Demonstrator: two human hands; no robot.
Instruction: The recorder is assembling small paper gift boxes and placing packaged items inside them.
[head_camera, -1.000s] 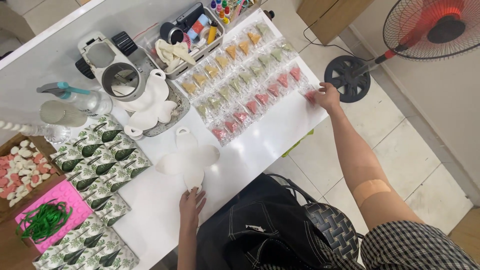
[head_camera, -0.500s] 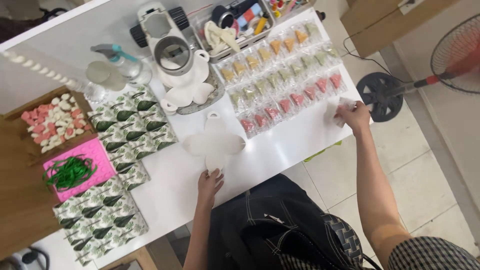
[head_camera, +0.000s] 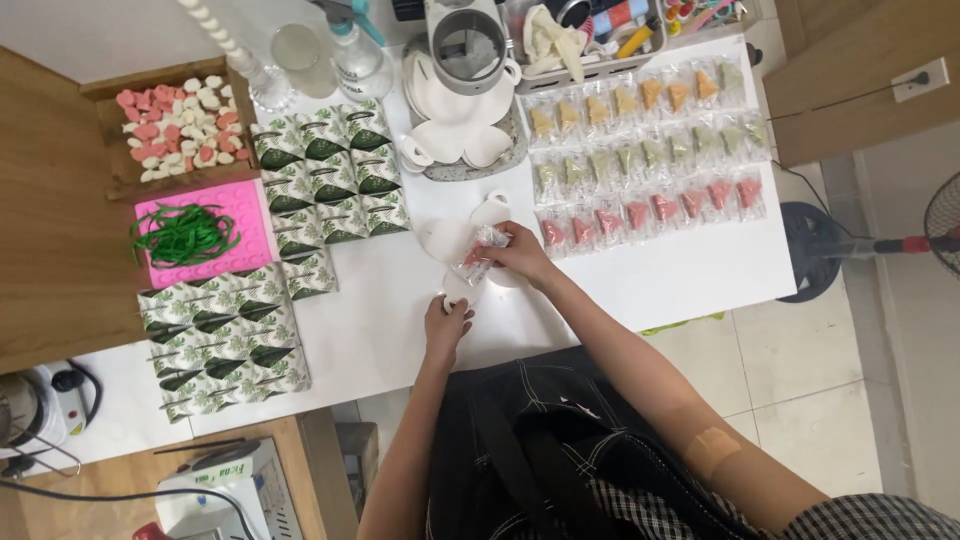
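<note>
A small clear packet (head_camera: 478, 256) with a pink piece inside lay tilted in the right hand's (head_camera: 518, 256) fingers, its crinkled top end toward one o'clock. It hung over a white heart-shaped dish (head_camera: 452, 243) resting flat on the white table. A smaller white dish (head_camera: 457, 290) sat at six o'clock of the packet, under the left hand's (head_camera: 446, 326) fingertips.

White table (head_camera: 700, 270), tiled floor (head_camera: 800, 400), wooden cabinet (head_camera: 50, 200)
</note>
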